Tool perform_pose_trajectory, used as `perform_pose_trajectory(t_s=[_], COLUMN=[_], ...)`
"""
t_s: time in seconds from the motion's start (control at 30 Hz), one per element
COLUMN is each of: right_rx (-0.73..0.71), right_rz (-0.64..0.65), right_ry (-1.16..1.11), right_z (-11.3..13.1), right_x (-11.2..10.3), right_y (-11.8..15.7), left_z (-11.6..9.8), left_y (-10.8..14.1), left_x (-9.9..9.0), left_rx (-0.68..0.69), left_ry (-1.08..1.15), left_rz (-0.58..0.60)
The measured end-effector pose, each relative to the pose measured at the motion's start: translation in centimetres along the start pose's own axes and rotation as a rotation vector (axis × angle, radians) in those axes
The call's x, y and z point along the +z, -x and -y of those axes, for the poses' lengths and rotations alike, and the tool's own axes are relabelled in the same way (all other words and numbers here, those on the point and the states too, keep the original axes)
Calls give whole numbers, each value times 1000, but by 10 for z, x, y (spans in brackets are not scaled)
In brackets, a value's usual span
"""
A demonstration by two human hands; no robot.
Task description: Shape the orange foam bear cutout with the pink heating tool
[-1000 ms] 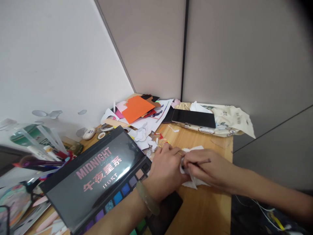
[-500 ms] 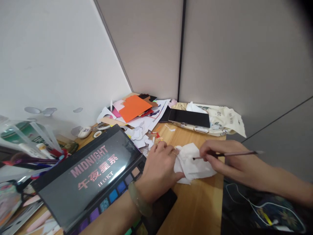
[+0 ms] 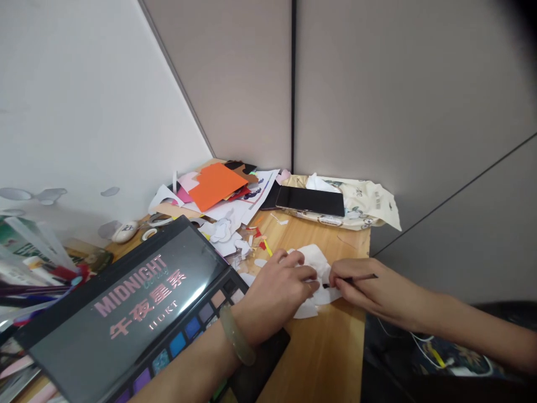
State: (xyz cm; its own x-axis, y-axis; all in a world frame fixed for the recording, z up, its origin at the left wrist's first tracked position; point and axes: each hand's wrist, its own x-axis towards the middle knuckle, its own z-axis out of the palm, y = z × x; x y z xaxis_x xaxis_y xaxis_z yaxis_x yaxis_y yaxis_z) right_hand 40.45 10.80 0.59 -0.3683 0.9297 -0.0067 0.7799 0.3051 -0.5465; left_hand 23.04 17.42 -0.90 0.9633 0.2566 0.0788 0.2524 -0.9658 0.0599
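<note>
My left hand (image 3: 280, 292), with a pale green bangle (image 3: 235, 336) on its wrist, grips a crumpled white tissue (image 3: 315, 258) with curled fingers on the wooden table. My right hand (image 3: 380, 288) is closed around a thin makeup brush (image 3: 361, 276). The brush's dark tip touches the tissue close to my left fingertips, and part of its handle is hidden by the hand. Under my left forearm lies an open eyeshadow palette (image 3: 177, 343) with blue, purple and nude pans. Its dark lid with pink lettering stands tilted at the left.
A black phone (image 3: 310, 200) rests on a cream wet-wipe pack (image 3: 373, 204) at the back. Orange paper (image 3: 218, 184) tops a pile of paper scraps. Pens and brushes (image 3: 37, 280) crowd the left side. A white cable (image 3: 423, 347) hangs beyond the table's right edge.
The view has shifted, so most things sit further left. My left fingers have curled in more over the tissue. The brush has turned, and its tip is closer to them.
</note>
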Motion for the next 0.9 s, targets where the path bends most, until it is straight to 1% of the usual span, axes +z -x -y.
perform_pose_trajectory(t_s=[0.1, 0.23, 0.33, 0.47, 0.53, 0.6, 0.63, 0.77, 0.83, 0.9], right_rx=[-4, 4, 48, 99, 126, 162, 174, 256, 311, 327], right_rz=[94, 130, 173, 172, 131, 45, 14, -16, -48, -71], right_ry=[66, 98, 108, 105, 108, 47, -27, -389, -468, -461], right_z=[2, 4, 4, -1, -3, -5, -6, -8, -9, -12], right_x=[-2, -3, -2, 0, -2, -5, -7, -12, -9, -5], right_y=[-1, -7, -11, -15, -15, -14, -13, -6, -3, -2], left_z=[1, 1, 1, 2, 1, 1, 0, -1, -1, -1], left_y=[1, 3, 3, 4, 4, 4, 4, 4, 4, 4], left_x=[-1, 0, 2, 4, 3, 1, 1, 0, -1, -1], left_rx=[3, -12, -15, -3, -5, -11, -11, 22, 50, 76], left_ry=[8, 33, 54, 63, 54, 33, 21, -6, -9, -14], left_rz=[1, -6, -16, -21, -20, -21, -22, -24, -20, -14])
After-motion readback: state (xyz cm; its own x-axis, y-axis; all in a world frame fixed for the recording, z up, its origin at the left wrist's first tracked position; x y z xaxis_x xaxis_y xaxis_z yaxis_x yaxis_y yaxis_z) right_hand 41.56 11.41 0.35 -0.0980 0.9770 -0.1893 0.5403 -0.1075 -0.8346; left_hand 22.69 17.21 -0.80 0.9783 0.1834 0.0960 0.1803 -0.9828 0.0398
